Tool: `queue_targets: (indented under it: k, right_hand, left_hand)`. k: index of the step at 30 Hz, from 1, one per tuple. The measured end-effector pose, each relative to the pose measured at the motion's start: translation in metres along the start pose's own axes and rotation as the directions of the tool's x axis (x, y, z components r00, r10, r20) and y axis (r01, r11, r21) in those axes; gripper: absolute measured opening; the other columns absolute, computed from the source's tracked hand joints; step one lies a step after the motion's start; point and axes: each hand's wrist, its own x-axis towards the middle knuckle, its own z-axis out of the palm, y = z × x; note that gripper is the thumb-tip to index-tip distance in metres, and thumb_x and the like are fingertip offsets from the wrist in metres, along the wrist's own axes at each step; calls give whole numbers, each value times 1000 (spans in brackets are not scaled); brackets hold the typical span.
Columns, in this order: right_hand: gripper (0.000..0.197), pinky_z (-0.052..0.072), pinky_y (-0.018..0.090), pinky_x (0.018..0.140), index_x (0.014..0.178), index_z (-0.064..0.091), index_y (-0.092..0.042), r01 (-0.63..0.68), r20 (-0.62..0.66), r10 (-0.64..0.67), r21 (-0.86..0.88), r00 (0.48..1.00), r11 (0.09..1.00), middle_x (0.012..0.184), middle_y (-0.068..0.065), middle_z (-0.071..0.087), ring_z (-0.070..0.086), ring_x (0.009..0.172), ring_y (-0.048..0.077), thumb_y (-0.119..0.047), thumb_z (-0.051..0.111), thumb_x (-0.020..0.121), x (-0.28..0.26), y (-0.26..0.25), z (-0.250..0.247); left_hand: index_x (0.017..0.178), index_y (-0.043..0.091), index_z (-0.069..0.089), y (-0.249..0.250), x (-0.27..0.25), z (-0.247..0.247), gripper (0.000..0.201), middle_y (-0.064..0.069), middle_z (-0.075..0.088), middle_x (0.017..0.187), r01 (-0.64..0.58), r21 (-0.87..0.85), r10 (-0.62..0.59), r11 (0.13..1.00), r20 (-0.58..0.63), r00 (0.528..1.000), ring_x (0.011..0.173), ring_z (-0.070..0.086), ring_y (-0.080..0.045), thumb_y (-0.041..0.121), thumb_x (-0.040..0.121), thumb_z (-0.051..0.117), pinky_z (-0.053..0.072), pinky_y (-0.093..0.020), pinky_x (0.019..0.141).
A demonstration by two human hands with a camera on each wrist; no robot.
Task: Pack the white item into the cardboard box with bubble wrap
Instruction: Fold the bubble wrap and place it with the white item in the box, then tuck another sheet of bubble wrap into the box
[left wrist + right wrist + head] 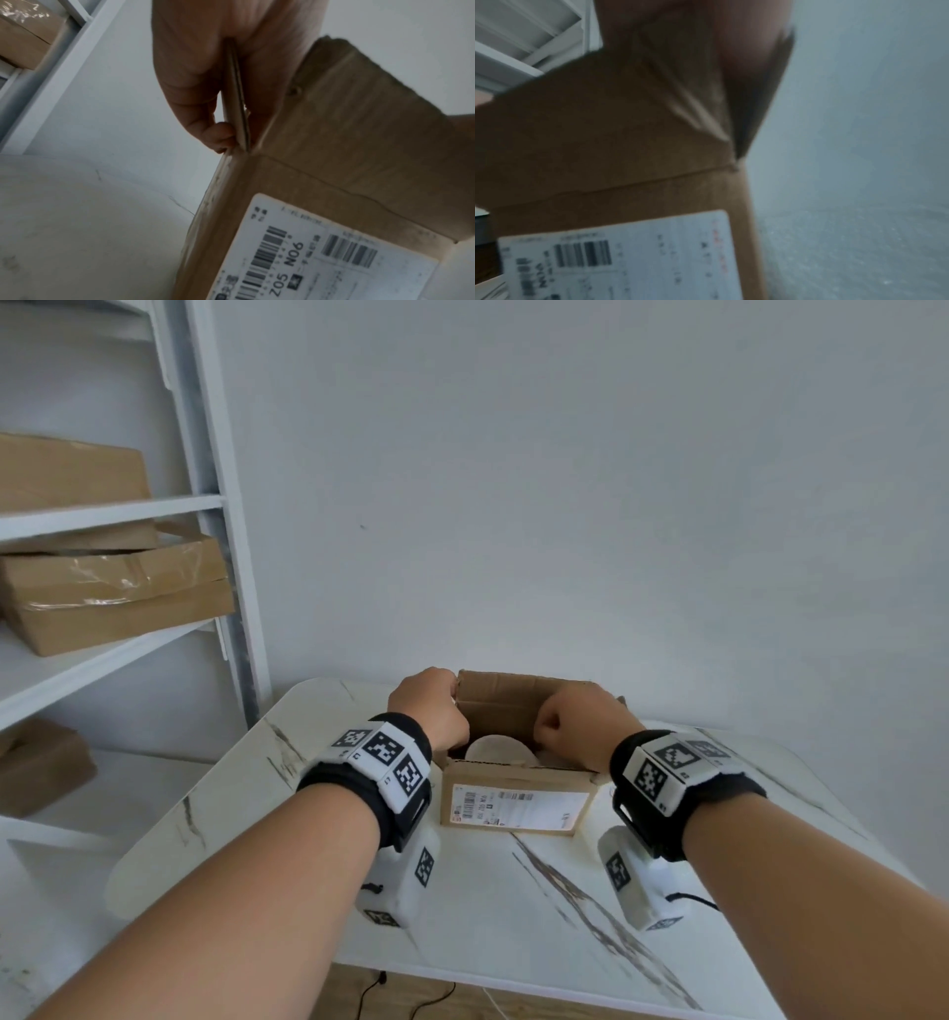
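Observation:
An open cardboard box with a white shipping label stands at the far middle of the marble table. Inside it lies a round white item, partly hidden by both hands. My left hand grips the box's left side flap; in the left wrist view its thumb and fingers pinch the flap's edge, which stands upright. My right hand is curled at the box's right side, over the right flap. The right wrist view is blurred.
The white marble table reaches to a plain wall just behind the box. A dotted sheet that looks like bubble wrap lies right of the box. A white shelf unit at left holds several cardboard boxes.

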Motion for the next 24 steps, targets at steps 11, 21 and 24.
queue_targets:
  k: [11, 21, 24]
  right_hand:
    - [16, 38, 31, 65, 87, 52, -9, -337, -327, 374, 165, 868, 927, 87, 8, 62, 50, 75, 26, -14, 37, 91, -12, 59, 8]
    - [33, 48, 30, 89, 109, 64, -10, -426, 107, 419, 47, 902, 904, 114, 5, 64, 60, 107, 21, -32, 66, 84, -26, 78, 66]
    - [18, 51, 29, 78, 97, 69, -14, -452, 96, 447, 42, 890, 891, 103, 3, 69, 64, 95, 21, -24, 64, 84, -20, 83, 73]
  left_hand:
    - [100, 9, 62, -7, 8, 3, 33, -6, 64, 88, 48, 9, -48, 999, 11, 999, 78, 65, -24, 4, 67, 62, 47, -28, 59]
    - [105, 5, 64, -12, 18, 7, 37, -11, 66, 94, 39, -3, -39, 999, 30, 999, 74, 63, -24, 3, 68, 65, 47, -29, 62]
    - [106, 5, 64, -14, 20, 8, 38, -10, 65, 89, 40, -6, -39, 999, 37, 999, 76, 65, -26, 3, 68, 64, 47, -29, 62]
